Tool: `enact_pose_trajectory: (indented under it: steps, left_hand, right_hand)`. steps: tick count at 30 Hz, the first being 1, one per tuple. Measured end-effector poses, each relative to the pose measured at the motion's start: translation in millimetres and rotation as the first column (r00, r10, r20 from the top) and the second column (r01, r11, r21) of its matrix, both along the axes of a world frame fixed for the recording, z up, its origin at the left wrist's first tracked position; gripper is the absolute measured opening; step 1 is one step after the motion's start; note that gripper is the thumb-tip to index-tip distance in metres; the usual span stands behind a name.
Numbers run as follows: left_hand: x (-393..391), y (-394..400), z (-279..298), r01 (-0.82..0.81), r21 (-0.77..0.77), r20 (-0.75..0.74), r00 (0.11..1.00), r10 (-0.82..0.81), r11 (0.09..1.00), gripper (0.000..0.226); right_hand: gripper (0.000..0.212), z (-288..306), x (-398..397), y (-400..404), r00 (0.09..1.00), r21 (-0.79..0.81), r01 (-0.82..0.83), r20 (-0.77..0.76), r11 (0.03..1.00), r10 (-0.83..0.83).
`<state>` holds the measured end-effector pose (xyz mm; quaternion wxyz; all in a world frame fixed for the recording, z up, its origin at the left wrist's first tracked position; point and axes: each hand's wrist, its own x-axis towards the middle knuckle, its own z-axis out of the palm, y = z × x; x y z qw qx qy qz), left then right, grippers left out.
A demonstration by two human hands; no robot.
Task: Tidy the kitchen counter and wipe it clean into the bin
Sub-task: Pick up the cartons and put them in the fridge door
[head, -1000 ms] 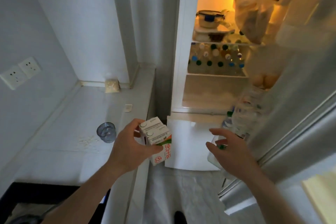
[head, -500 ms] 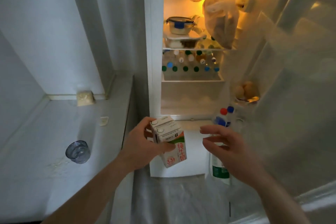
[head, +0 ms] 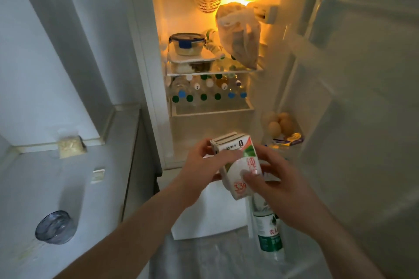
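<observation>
Cardboard milk cartons (head: pixel 235 161), bundled at frame centre before the open fridge (head: pixel 204 120), are being clamped by your left hand (head: pixel 199 174) at nine o'clock and right hand (head: pixel 278 186) at three o'clock; uneven squeezing risks one slipping floorward.

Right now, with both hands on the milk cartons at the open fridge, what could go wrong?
1. The left hand and right hand hold several milk cartons bunched together; one might slip from the grip during the handover.
2. The eggs on the door shelf sit just behind the cartons and might get knocked.
3. The glass on the counter stands beside the left forearm's path.
</observation>
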<state>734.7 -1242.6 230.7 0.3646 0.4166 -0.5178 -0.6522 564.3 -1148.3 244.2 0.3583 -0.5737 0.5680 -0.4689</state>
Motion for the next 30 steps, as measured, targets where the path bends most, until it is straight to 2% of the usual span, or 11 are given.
enact_pose_trajectory:
  steps: [3,6,9,11,13,16,23,25,30]
  left_hand:
    - [-23,0,10,0.062,-0.041,0.013,0.998,-0.061,0.997,0.065]
    - [-37,-3,21,0.162,-0.066,0.032,0.987,-0.160,0.985,0.050]
    - [-45,-9,28,0.268,-0.048,0.050,0.963,-0.266,0.962,0.054]
    - [-53,-13,26,0.323,-0.083,0.070,0.945,-0.318,0.943,0.040]
    - [-64,-19,23,0.367,-0.113,0.107,0.928,-0.356,0.923,0.035]
    - [-79,-26,20,0.435,-0.145,0.161,0.896,-0.413,0.888,0.042]
    - [-107,-38,23,0.634,-0.213,0.260,0.770,-0.582,0.743,0.066]
    - [-114,-38,28,0.649,-0.279,0.335,0.757,-0.561,0.708,0.073]
    - [-125,-45,43,0.581,-0.435,0.385,0.811,-0.441,0.688,0.076]
  right_hand:
    - [0.045,0,-16,1,0.996,-0.025,0.074,0.056,0.997,-0.072]
    - [0.038,1,-35,4,0.990,-0.027,0.108,0.097,0.994,-0.105]
    - [0.034,4,-49,6,0.954,0.002,0.170,0.249,0.985,-0.166]
    - [0.034,8,-54,9,0.920,0.031,0.215,0.328,0.976,-0.213]
    - [0.038,9,-60,14,0.922,0.038,0.236,0.308,0.971,-0.236]
    - [0.051,7,-68,22,0.944,0.053,0.233,0.225,0.971,-0.239]
    - [0.042,5,-82,34,0.906,-0.007,0.368,0.230,0.930,-0.357]
    - [0.039,3,-82,39,0.879,-0.029,0.453,0.180,0.891,-0.441]
    - [0.037,0,-82,52,0.765,-0.077,0.643,0.093,0.762,-0.637]
